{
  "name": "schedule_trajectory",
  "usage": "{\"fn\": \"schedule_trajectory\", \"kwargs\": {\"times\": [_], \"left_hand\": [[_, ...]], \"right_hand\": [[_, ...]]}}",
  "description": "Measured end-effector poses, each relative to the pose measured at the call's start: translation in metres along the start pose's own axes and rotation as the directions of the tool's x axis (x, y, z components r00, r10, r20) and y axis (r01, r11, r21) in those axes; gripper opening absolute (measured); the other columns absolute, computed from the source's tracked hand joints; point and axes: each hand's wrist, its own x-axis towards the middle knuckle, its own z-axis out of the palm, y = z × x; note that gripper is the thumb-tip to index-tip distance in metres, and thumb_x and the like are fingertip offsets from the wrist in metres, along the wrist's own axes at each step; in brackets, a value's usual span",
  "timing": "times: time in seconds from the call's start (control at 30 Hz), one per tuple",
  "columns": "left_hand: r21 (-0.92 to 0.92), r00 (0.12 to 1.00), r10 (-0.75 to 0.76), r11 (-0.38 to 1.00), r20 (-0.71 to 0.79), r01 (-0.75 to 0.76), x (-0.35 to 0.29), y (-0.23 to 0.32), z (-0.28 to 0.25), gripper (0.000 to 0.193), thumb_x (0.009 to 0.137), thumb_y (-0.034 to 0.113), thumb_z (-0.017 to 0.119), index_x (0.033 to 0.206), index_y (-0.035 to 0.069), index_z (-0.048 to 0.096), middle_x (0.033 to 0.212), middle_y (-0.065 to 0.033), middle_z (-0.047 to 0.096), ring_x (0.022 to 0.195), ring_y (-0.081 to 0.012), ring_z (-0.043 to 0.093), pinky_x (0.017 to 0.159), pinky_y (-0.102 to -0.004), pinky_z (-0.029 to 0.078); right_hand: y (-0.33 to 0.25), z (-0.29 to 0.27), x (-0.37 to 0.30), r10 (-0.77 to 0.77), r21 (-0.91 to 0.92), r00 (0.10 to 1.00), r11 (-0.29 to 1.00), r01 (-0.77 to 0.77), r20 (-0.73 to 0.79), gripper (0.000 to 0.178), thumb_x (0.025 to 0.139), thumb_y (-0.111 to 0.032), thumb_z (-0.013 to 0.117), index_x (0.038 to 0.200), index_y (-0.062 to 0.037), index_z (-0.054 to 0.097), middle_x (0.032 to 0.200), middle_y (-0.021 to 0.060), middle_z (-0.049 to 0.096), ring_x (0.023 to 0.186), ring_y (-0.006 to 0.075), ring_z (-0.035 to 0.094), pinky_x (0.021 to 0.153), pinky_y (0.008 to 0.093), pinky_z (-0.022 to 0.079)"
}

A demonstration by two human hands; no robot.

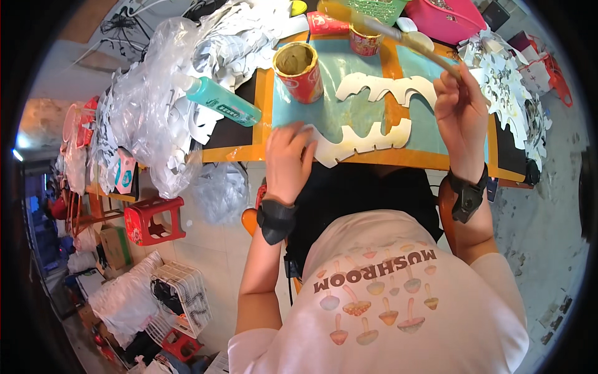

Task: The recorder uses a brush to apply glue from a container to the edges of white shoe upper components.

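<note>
My right hand (460,115) is raised over the right side of the table, closed round the thin handle of a brush (428,51). The brush slants up and left, its broad end above the far edge. At the front edge, my left hand (288,163) has its fingers and thumb on the left end of a white scalloped cut-out (364,143). Farther back lies a second white cut-out (380,86), left of my right hand. Beyond my left hand stands a red can (306,89) with tan, crusted insides.
A teal bottle (223,101) lies left of the can, beside plastic bags (156,93) and heaped white scraps. Another red can (364,45), a green basket (380,10) and a pink basin (443,22) are at the back. More white cut-outs (507,93) pile up at right. A red stool (156,219) stands left.
</note>
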Motion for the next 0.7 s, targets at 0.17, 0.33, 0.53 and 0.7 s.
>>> {"fn": "schedule_trajectory", "kwargs": {"times": [0.17, 0.33, 0.53, 0.7], "left_hand": [[0.023, 0.995, -0.054, 0.998, -0.086, 0.056, 0.014, -0.013, 0.013, 0.030, 0.078, 0.015, 0.073, 0.105, 0.005, 0.065, 0.106, -0.0127, 0.061, 0.102, -0.0323, 0.055, 0.089, -0.0409, 0.043], [0.087, 0.985, -0.112, 0.988, -0.132, 0.124, 0.013, -0.009, 0.014, 0.025, 0.077, 0.014, 0.073, 0.099, 0.005, 0.066, 0.099, -0.0096, 0.061, 0.096, -0.0306, 0.056, 0.082, -0.0395, 0.043], [-0.054, 0.985, -0.082, 0.996, -0.152, 0.075, 0.001, -0.007, 0.014, 0.015, 0.077, 0.011, 0.072, 0.090, 0.004, 0.067, 0.094, -0.0094, 0.063, 0.088, -0.0302, 0.058, 0.079, -0.0392, 0.042], [-0.059, 0.990, -0.059, 0.997, -0.124, 0.052, -0.005, -0.011, 0.012, 0.024, 0.078, 0.011, 0.071, 0.099, 0.004, 0.065, 0.097, -0.0107, 0.063, 0.090, -0.0312, 0.058, 0.080, -0.0405, 0.042]], "right_hand": [[0.004, -0.019, -0.021, 0.090, 0.043, 0.996, 0.995, -0.091, 0.015, 0.012, 0.095, -0.017, 0.060, 0.096, -0.0048, 0.061, 0.083, 0.0029, 0.060, 0.072, 0.0054, 0.057, 0.053, 0.0129, 0.046], [0.011, -0.001, -0.008, 0.034, -0.074, 0.988, 0.996, -0.046, -0.151, 0.012, 0.094, -0.017, 0.062, 0.097, -0.0053, 0.062, 0.083, 0.0044, 0.066, 0.072, 0.0058, 0.063, 0.059, 0.0128, 0.050], [0.026, 0.024, 0.029, -0.038, -0.248, 0.992, 0.969, 0.007, -0.118, 0.011, 0.092, -0.016, 0.065, 0.096, -0.0066, 0.062, 0.079, 0.0036, 0.067, 0.071, 0.0064, 0.064, 0.063, 0.0179, 0.054], [0.036, 0.008, 0.016, 0.001, -0.299, 0.931, 0.947, -0.118, -0.365, 0.011, 0.088, -0.017, 0.068, 0.089, -0.0077, 0.061, 0.073, 0.0012, 0.063, 0.066, 0.0064, 0.060, 0.057, 0.0164, 0.049]]}}
